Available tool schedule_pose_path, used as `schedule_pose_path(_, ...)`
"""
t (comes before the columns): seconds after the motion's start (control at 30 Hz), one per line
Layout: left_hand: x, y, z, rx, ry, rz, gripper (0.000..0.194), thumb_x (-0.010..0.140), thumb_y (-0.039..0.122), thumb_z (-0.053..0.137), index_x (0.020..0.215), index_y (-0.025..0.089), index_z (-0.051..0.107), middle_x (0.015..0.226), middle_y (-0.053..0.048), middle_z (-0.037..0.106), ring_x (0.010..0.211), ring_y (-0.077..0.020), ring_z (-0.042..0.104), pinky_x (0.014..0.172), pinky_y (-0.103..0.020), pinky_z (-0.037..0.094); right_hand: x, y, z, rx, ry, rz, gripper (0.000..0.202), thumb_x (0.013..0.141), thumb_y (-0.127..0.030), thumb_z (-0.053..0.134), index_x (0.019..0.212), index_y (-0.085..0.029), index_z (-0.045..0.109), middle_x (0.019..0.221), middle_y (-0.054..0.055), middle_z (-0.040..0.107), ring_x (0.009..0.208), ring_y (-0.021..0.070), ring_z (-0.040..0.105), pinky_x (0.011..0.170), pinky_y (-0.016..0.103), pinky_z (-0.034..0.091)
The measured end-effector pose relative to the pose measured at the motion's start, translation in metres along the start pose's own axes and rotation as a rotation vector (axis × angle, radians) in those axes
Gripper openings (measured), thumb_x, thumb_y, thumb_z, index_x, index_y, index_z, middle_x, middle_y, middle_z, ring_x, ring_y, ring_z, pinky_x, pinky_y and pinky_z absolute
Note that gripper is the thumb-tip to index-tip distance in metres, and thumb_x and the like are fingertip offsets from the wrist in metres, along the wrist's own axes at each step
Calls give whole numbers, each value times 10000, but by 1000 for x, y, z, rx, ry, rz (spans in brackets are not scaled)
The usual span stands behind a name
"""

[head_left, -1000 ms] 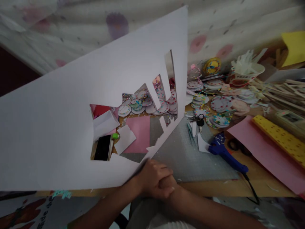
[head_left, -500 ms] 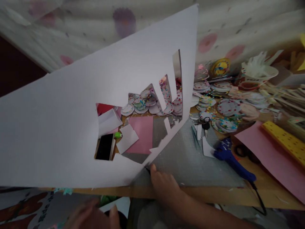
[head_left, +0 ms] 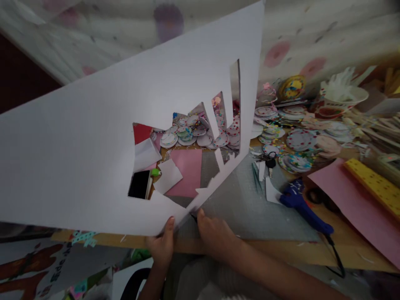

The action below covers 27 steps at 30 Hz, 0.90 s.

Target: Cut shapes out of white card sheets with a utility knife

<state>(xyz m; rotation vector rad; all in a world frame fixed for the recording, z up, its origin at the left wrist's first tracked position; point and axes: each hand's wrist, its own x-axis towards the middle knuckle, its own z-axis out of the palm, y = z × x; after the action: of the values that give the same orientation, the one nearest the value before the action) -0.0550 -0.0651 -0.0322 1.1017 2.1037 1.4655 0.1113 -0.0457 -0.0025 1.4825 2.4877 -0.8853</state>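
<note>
A large white sheet of card (head_left: 78,141) with jagged cut-out openings stands tilted over the table's front. My left hand (head_left: 162,243) grips its lower edge, thumb on the near face and fingers hidden behind. Close to its right, my right hand (head_left: 215,233) is closed round a thin dark tool (head_left: 193,217), whose tip meets the sheet's bottom edge. Most of that tool is hidden in the fist, so its kind does not show. Below the right hand's side of the sheet lies a grey cutting mat (head_left: 250,216).
On the right lie a blue glue gun (head_left: 306,208) with its cord, keys (head_left: 270,162), pink paper (head_left: 353,204) and a yellow dotted strip (head_left: 371,183). Decorated discs (head_left: 300,139) pile up behind, near a paper cup (head_left: 340,98). Through the opening show a phone (head_left: 139,184) and pink paper (head_left: 189,166).
My left hand has come up from below the table edge and taken hold of the sheet's lower edge. The sheet's lower left part has risen a little. My right hand stays nearly in place.
</note>
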Motion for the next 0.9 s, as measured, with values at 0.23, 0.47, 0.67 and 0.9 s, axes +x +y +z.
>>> schedule_pose_path(0.23,3,23,5,97,157,154,370,608,484,763,696,128,716,719,-127,746,658,-293,710,636,-416,604,-6,-6,-29,47,20,28,386,799,-69,471,1177,-91,547,980,182,712,875,275,708,663,322,503)
schedule_pose_path(0.47,8,40,8,21,89,347,262,648,402,755,651,142,724,666,-103,745,640,-265,720,651,-365,612,-8,-3,-48,126,72,29,375,806,-71,432,1158,-114,556,1004,155,703,903,281,687,691,336,471)
schedule_pose_path(0.67,14,47,12,-47,24,111,348,636,414,768,805,112,734,786,-123,761,696,-270,722,614,-338,596,-6,6,-39,208,92,30,383,877,-138,423,1251,-150,507,1098,147,692,1029,248,649,793,316,436)
schedule_pose_path(0.9,25,39,21,-173,5,-123,482,659,452,783,997,120,694,983,-125,743,863,-270,697,723,-349,560,-7,7,-30,236,83,93,287,896,-160,428,1162,-162,536,1032,143,711,939,260,679,712,311,418)
